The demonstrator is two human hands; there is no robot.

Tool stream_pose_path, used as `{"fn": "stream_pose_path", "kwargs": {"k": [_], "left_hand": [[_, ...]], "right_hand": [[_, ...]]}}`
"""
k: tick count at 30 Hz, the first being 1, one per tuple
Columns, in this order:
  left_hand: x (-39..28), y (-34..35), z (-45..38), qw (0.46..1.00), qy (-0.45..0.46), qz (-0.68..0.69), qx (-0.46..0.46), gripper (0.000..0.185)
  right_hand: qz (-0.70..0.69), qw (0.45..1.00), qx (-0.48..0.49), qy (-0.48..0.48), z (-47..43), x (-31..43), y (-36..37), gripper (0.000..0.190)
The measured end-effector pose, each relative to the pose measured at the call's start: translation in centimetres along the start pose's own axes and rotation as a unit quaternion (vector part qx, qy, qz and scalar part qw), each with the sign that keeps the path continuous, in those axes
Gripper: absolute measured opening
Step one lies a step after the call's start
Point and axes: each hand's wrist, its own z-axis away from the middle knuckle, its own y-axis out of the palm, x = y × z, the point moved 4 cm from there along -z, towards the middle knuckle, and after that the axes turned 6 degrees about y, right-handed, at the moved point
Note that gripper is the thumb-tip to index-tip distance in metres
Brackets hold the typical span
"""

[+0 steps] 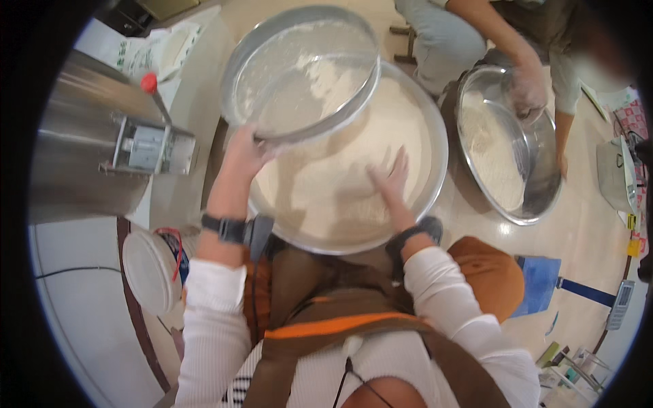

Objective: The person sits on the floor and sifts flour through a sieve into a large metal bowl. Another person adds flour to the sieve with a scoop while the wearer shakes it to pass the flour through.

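A wide round metal basin (pixel 443 153) stands in front of my knees, with pale flour-like powder (pixel 326 191) spread inside. My left hand (pixel 245 153) grips the near left rim of a large round sieve (pixel 232 76). The sieve is tilted over the far left part of the basin, and some powder (pixel 331 81) clings to its mesh. Over the powder, on the right side of the basin, is my right hand (pixel 393 178); its fingers are spread and it holds nothing. Whether its fingertips touch the powder cannot be told.
To the right, a co-worker's powdery hand (pixel 528 94) is over a tilted metal bowl (pixel 543 188) of powder. A steel machine (pixel 92 143) with a red knob (pixel 149 82) stands left, above a white lidded bucket (pixel 153 273). A blue platform scale (pixel 538 285) lies right of my knee.
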Motion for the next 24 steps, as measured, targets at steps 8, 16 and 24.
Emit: {"fn": "stream_pose_path", "kwargs": {"k": [8,16,24], "left_hand": [[-6.1,-1.6,6.6,0.993,-0.012,-0.033,-0.108,0.037],[-5.1,-4.2,5.4,0.986,-0.076,-0.034,-0.146,0.043],[-5.4,-4.7,4.9,0.985,-0.038,-0.039,-0.163,0.039]], "right_hand": [[-0.317,0.885,0.102,0.326,0.3,-1.5,11.1,0.106],[-0.31,0.86,0.138,0.381,-6.2,0.4,17.6,0.103],[-0.257,0.897,0.209,0.292,-11.0,3.0,19.4,0.103]]}}
